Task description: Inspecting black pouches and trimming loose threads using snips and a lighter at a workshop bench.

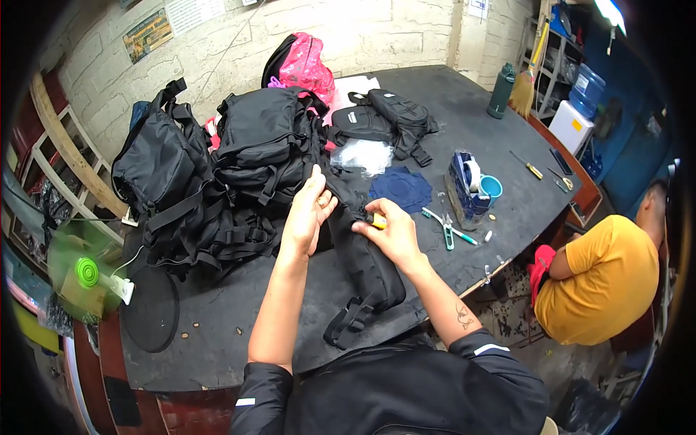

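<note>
A long black bag (368,264) with straps and a buckle lies in front of me, its near end at the table's front edge. My left hand (310,210) is at its upper left side, one finger stretched upward and the others curled against the black fabric. Just what part they grip is partly hidden. My right hand (391,235) is over the bag's upper right side, pinching a small yellow lighter (378,220) between thumb and fingers. No flame shows.
Black backpacks (261,138) are heaped at left, near a green fan (87,272). Small black bags (391,116) lie at the back. Cutters (448,230), a tape dispenser (467,190) and a blue cup (491,188) stand right. A person in yellow (602,283) crouches beyond the table's right edge.
</note>
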The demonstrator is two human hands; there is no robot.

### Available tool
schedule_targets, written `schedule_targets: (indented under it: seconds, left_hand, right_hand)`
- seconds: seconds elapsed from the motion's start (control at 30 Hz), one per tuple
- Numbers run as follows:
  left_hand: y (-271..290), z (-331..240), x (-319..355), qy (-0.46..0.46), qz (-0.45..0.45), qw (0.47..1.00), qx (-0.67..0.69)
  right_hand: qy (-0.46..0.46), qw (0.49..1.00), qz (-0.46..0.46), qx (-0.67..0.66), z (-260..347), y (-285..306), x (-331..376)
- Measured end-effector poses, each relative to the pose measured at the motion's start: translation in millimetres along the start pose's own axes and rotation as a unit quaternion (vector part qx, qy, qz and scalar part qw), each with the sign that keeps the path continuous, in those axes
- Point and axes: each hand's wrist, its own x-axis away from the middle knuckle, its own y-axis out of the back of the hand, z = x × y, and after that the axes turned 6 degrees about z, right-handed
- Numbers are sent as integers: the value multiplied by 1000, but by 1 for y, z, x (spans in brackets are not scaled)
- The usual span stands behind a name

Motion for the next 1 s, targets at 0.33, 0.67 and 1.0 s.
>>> schedule_targets:
  seconds: [0.33, 0.67, 1.0]
  left_hand:
    - [-10, 24, 24, -190, -39, 893, -405]
    - [10, 34, 35, -149, 127, 980, -40]
    - [40, 25, 26, -311, -264, 753, -517]
  right_hand:
    - [160, 981, 23, -106, 20, -1, -4]
    - [-127, 945, -81, -291, -100, -13, -12]
    - [-213, 579, 221, -755, -121, -2, 47]
